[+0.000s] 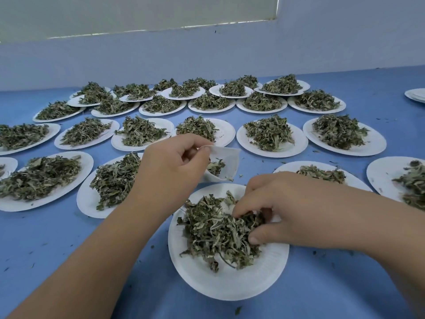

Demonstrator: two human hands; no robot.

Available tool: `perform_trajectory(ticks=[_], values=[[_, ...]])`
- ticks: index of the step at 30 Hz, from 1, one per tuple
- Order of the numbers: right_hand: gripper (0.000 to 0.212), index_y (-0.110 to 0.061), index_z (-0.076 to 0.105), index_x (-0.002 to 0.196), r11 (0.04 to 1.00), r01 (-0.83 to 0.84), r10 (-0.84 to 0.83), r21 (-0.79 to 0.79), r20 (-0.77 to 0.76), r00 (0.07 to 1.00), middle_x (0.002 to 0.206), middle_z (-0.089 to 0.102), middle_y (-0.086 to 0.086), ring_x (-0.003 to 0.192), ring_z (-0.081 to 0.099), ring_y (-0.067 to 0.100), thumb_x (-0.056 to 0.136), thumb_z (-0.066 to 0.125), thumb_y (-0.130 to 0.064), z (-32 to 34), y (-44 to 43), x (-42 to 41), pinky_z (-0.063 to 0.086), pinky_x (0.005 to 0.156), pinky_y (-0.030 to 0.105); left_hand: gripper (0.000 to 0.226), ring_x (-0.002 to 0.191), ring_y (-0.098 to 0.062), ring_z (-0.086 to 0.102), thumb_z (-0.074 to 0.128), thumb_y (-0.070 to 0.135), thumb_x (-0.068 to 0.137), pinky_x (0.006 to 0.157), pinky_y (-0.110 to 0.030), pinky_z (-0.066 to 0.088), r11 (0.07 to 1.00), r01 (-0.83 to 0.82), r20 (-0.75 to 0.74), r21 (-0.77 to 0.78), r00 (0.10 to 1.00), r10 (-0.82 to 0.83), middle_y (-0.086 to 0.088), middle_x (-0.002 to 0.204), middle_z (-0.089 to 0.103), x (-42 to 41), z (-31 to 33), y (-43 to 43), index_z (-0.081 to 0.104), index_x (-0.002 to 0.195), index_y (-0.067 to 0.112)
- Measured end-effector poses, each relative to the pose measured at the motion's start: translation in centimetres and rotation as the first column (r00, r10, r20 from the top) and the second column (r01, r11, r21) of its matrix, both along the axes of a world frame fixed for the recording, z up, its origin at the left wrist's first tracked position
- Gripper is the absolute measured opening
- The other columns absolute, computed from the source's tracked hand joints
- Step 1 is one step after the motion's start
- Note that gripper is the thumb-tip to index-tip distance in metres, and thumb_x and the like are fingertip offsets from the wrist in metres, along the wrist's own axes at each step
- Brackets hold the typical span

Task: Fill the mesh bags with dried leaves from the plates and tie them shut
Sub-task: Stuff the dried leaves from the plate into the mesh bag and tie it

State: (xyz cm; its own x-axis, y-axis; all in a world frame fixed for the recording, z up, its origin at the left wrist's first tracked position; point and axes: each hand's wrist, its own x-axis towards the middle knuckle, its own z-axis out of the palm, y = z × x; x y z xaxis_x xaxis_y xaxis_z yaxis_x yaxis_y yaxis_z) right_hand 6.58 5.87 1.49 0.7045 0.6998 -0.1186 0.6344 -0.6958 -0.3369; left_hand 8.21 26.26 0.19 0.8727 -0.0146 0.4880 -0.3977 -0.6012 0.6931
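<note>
- The table I work at has a smooth, matte blue top that fills the lower part of my view and runs away from me to the wall.
- The wall behind it is plain and pale, a bluish white, meeting the tabletop in a line that looks tilted from where I sit.
- High on that wall is a window covered by a pale grey-green blind.
- A thin bright strip of light shows along the blind's lower edge, and another sliver shows at its right side.
- The light around me is soft and even, with only faint shadows on the blue surface.
</note>
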Motion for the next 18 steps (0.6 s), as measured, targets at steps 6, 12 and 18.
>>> perform_trajectory(ticks=[6,12,18], values=[[0.025,-0.044,0.062,0.112,1.0,0.01,-0.01,0.006,0.033,0.999,0.09,0.045,-0.023,0.075,0.042,-0.012,0.087,0.063,-0.044,-0.3,0.5,-0.2,0.037,0.073,0.019,0.022,0.049,-0.001,0.044,0.061,0.017,0.089,0.047,-0.008,0.033,1.0,-0.009,0.0,-0.002,1.0,0.009,0.003,0.064,0.058,-0.1,0.1,0.1,0.067,0.077,0.035],[0.017,-0.039,0.066,0.103,0.998,0.025,-0.028,0.061,0.046,0.999,0.088,0.053,-0.021,0.078,0.048,-0.01,0.085,0.064,-0.04,-0.2,0.2,-0.1,0.039,0.07,0.015,0.023,0.047,-0.002,0.041,0.06,0.018,0.09,0.046,-0.009,0.032,0.999,-0.009,-0.031,-0.034,1.0,0.008,0.007,0.058,0.052,-0.2,-0.1,0.0,0.067,0.076,0.035],[0.02,-0.046,0.067,0.095,0.953,0.088,-0.074,0.289,-0.06,0.995,0.086,0.064,-0.018,0.075,0.06,0.003,0.075,0.066,-0.045,1.0,-0.7,0.0,0.049,0.066,0.023,0.024,0.046,-0.002,0.04,0.061,0.018,0.09,0.046,-0.009,0.031,1.0,0.003,-0.01,-0.016,1.0,-0.003,0.004,0.058,0.05,-0.3,-0.1,-0.2,0.065,0.074,0.035]])
